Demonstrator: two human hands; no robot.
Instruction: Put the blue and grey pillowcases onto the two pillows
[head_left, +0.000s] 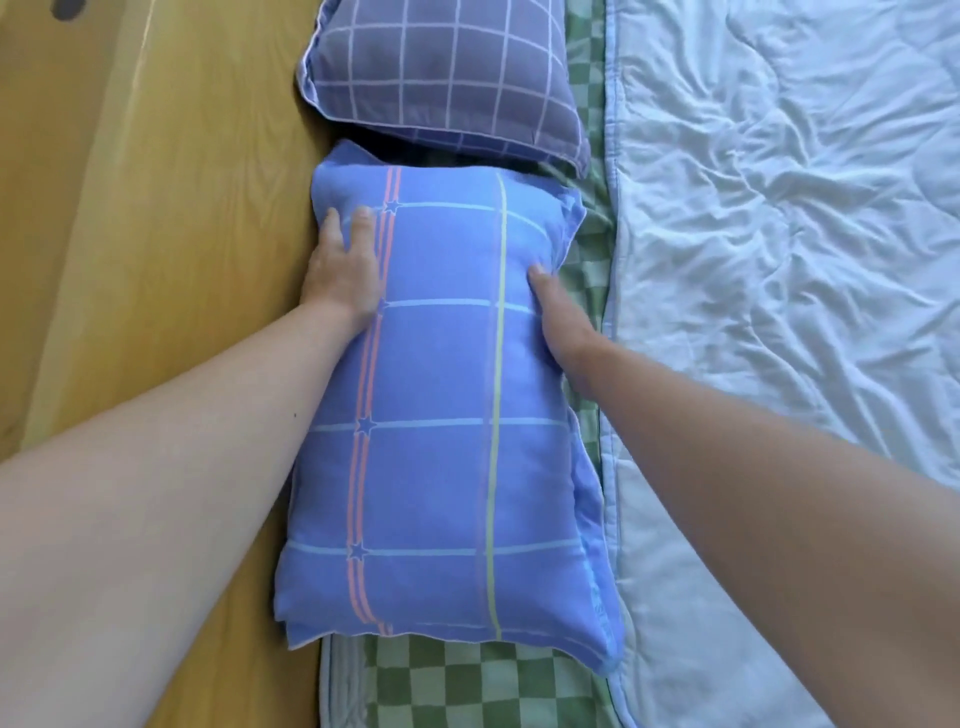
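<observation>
A pillow in the blue pillowcase (441, 405), with orange stripes, stars and a yellow line, lies lengthwise on the bed beside the wooden headboard. My left hand (343, 265) lies flat on its upper left side with straight fingers. On the pillow's right edge rests my right hand (563, 322), thumb on top and the fingers hidden beneath the side. Beyond it a second pillow in the grey checked pillowcase (441, 73) lies on the bed, touching the blue one's far end.
A wooden headboard (171, 260) runs along the left. A green checked sheet (467, 686) shows under the pillows. A rumpled pale blue quilt (779, 234) covers the bed's right side.
</observation>
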